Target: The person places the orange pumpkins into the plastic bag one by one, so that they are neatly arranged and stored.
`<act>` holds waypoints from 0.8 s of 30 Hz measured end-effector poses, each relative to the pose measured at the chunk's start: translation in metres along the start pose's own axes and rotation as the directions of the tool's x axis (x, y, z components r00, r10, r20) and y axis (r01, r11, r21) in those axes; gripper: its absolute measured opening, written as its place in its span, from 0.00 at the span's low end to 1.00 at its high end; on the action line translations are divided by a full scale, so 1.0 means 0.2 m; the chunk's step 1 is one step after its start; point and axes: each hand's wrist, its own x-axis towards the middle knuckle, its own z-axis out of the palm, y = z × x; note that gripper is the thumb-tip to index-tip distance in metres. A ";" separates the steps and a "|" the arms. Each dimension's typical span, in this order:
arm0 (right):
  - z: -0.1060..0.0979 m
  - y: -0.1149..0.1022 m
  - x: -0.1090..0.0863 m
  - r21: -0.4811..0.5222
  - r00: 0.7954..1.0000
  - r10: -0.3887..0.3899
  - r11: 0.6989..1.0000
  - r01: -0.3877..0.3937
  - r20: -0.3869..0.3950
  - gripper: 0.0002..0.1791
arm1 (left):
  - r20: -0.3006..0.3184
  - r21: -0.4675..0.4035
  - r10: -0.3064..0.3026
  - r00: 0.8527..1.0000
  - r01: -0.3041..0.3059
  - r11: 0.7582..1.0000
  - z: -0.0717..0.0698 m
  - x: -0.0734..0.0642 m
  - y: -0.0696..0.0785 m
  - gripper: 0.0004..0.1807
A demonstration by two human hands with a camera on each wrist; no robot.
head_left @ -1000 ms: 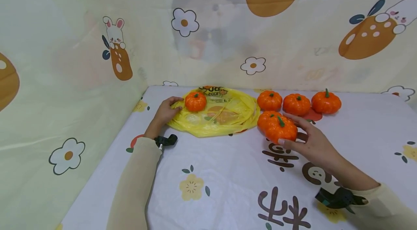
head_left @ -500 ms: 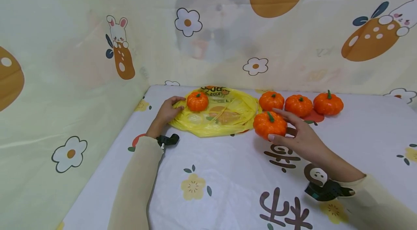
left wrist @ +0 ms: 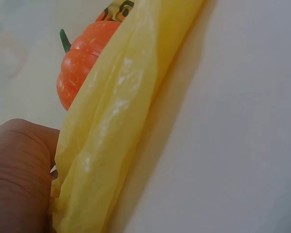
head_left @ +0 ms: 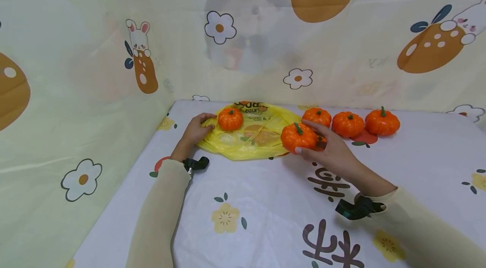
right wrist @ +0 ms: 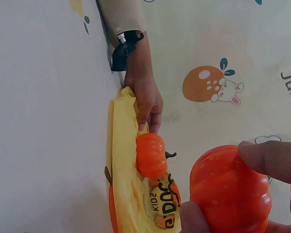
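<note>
A small orange toy pumpkin (head_left: 296, 138) with a green stem is held in my right hand (head_left: 334, 152), thumb on one side and fingers on the other. It overlaps the right edge of a yellow plastic bag (head_left: 262, 150) in the head view. My left hand (head_left: 196, 129) grips the bag's left edge, its fingertips partly hidden by the plastic in the left wrist view. Beside those fingers, another pumpkin (head_left: 230, 119) sits on the bag; the right wrist view shows this pumpkin (right wrist: 151, 155) close to the left fingertips.
Behind my right hand, a row of three pumpkins (head_left: 347, 124) stands on the white patterned cloth (head_left: 265, 200). One more pumpkin (head_left: 321, 143) shows only partly behind the held one. Printed cloth walls (head_left: 258, 48) rise at the back and left.
My right hand has carried its pumpkin left, away from the pumpkin behind it, to the bag's right edge. The left hand has stayed on the bag.
</note>
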 end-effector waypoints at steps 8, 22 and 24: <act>0.04 -0.01 0.08 0.039 1.000 0.003 0.999 -0.004 0.028 0.48 | 0.005 0.012 0.010 1.000 -0.010 1.000 0.00 0.00 -0.01 0.19; 0.11 -0.07 0.22 0.080 0.997 0.060 0.995 -0.064 0.052 0.48 | -0.008 0.023 0.018 1.000 -0.018 1.000 0.01 0.01 -0.02 0.18; 0.12 -0.07 0.25 0.114 0.996 0.061 0.991 -0.068 0.067 0.48 | -0.011 0.019 0.014 1.000 -0.014 1.000 0.01 0.01 -0.02 0.18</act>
